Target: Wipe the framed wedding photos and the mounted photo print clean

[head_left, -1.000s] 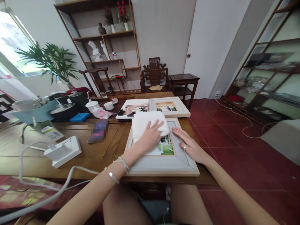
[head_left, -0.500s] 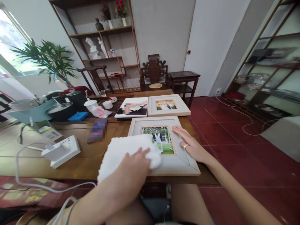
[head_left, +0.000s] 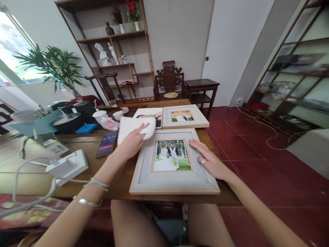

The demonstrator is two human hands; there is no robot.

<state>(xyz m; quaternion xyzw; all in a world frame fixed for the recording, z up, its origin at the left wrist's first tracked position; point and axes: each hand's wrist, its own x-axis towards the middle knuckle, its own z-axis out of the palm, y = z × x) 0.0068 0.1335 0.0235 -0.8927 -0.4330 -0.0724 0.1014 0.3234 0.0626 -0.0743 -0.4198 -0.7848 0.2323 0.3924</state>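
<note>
A light wooden picture frame (head_left: 174,183) with a wide pale mat lies flat at the table's front edge. The wedding photo (head_left: 172,154) in its middle is fully visible. My right hand (head_left: 209,159), a ring on one finger, rests flat with fingers stretched along the frame's right side. Over the frame's upper left corner, my left hand (head_left: 133,140) holds a fluffy white cloth (head_left: 128,125) with the fingers spread on top. The cloth partly covers an unframed photo print (head_left: 158,118) behind. Beside that print lies a second picture frame (head_left: 200,118) with a smaller photo.
A phone (head_left: 106,144) lies left of my left hand. Farther left are a white power strip (head_left: 74,164) with a cable, a blue box (head_left: 86,128) and a white teapot (head_left: 100,116). The wooden table (head_left: 102,185) ends just right of the frame.
My left hand has moved the cloth up and left, off the photo and the frame's lower left, to the upper left corner. My right hand has stayed in place.
</note>
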